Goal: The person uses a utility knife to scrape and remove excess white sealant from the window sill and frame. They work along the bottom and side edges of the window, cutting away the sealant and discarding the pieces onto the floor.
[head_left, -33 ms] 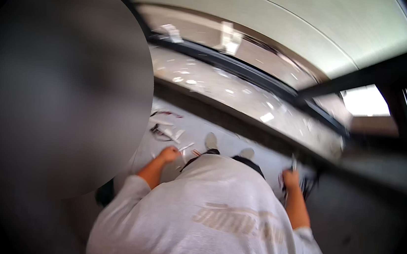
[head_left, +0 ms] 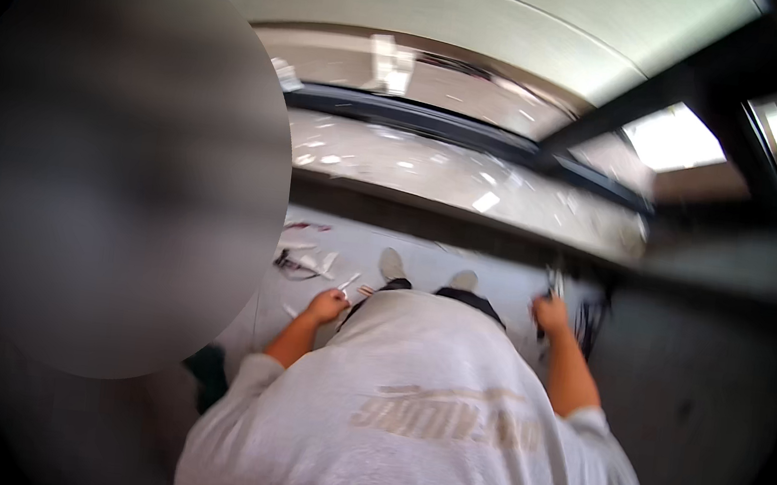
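At my left side, my left hand (head_left: 329,305) is closed, with a thin white strip (head_left: 348,282) sticking out past its fingertips. My right hand (head_left: 549,312) is wrapped round a hand tool (head_left: 556,282) with a pale metallic tip pointing forward and a dark handle below the fist; blur hides its exact kind. Both arms hang low beside my grey shirt, well apart. Beside the right wrist is a bundle of dark cords or straps (head_left: 591,323). What the left fingers cover cannot be seen.
Ahead runs a long ledge or bench (head_left: 466,222) with a dark front edge, strewn with white scraps (head_left: 486,202). A dark frame bar (head_left: 420,119) crosses behind it. Pale scraps and dark strands (head_left: 306,262) lie on the floor at left. A large blurred oval covers the left side.
The view has turned slightly, so the ledge and frame appear more level and farther left. Both hands keep their grip beside my body.
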`<state>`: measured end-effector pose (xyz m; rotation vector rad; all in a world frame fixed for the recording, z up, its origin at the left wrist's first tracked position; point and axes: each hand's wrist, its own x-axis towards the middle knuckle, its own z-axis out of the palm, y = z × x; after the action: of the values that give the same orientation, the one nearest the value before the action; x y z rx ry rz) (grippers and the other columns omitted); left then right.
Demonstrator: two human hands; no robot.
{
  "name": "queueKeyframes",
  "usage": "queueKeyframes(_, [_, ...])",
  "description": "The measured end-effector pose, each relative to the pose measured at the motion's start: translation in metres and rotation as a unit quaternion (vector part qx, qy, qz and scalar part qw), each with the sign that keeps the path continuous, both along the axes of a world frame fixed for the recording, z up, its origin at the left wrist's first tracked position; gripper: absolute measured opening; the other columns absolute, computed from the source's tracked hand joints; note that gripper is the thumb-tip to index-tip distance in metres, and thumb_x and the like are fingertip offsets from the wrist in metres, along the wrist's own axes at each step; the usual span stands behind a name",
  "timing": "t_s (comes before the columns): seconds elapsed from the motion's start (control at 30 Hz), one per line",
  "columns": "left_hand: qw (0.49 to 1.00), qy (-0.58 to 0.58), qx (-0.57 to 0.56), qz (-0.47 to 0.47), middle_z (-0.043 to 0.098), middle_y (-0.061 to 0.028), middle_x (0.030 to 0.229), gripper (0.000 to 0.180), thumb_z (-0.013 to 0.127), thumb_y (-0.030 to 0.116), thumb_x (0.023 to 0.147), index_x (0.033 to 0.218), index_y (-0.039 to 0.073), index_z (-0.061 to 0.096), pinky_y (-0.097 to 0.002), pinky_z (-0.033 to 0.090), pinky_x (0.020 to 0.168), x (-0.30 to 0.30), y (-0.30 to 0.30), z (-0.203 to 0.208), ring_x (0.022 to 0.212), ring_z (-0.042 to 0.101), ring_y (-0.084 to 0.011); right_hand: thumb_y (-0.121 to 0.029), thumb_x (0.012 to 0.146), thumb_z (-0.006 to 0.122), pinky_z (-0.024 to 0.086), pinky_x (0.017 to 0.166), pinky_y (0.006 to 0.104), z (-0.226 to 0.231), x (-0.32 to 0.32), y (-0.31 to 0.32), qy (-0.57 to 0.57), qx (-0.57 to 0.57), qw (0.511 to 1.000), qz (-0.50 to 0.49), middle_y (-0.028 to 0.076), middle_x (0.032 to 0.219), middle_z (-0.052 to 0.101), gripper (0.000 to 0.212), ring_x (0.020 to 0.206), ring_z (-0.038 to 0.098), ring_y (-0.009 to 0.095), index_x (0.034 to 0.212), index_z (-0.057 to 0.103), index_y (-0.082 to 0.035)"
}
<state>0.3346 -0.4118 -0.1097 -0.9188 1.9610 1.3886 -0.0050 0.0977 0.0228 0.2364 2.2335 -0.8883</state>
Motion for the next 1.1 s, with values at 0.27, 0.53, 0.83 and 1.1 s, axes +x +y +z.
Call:
queueKeyframes(0.27, [0.997, -0.024, 0.078, 0.012, 0.064, -0.0086, 0.085, 0.022, 0.062, 0.023, 0.091, 0.103, 0.005, 0.063, -0.0312, 0.047, 0.058, -0.064, -0.025, 0.004, 0.069, 0.063, -0.0212, -0.014, 0.081, 0.062, 0.047, 0.049, 0.0289, 0.025, 0.062, 0.053, -0.035, -0.096, 0.975, -0.198, 0.007, 0.067, 0.064, 0.012, 0.053, 0.058, 0.014, 0.075, 0.063, -0.004])
queueKeyframes(0.53, [0.954, -0.119, -0.093, 0.258, 0.046, -0.0046, 0.060, 0.012, 0.056, 0.021, 0.092, 0.089, 0.009, 0.056, -0.0322, 0.029, 0.035, -0.139, -0.061, 0.078, 0.044, 0.047, -0.0188, -0.013, 0.083, 0.063, 0.041, 0.044, 0.0330, -0.031, 0.197, 0.215, -0.065, -0.127, 0.894, -0.425, 0.005, 0.063, 0.059, 0.010, 0.049, 0.053, 0.015, 0.077, 0.060, -0.006])
queueKeyframes(0.83, [0.878, 0.147, -0.075, -0.449, 0.070, -0.0080, 0.087, 0.031, 0.070, 0.026, 0.090, 0.103, -0.002, 0.070, -0.0295, 0.053, 0.072, -0.319, 0.296, 0.060, 0.079, 0.066, -0.0159, -0.015, 0.085, 0.066, 0.042, 0.048, 0.0325, -0.028, 0.314, 0.395, -0.051, -0.127, 0.711, -0.689, 0.007, 0.070, 0.059, 0.015, 0.053, 0.053, 0.015, 0.082, 0.057, -0.004])
queueKeyframes(1.1, [0.882, 0.115, 0.076, -0.450, 0.064, -0.0023, 0.080, 0.017, 0.065, 0.017, 0.095, 0.096, 0.000, 0.066, -0.0262, 0.047, 0.067, -0.470, 0.539, 0.117, 0.071, 0.058, -0.0110, -0.020, 0.085, 0.071, 0.043, 0.046, 0.0340, -0.050, 0.316, 0.416, -0.032, -0.090, 0.676, -0.730, 0.007, 0.069, 0.058, 0.022, 0.053, 0.055, 0.016, 0.088, 0.056, -0.004])
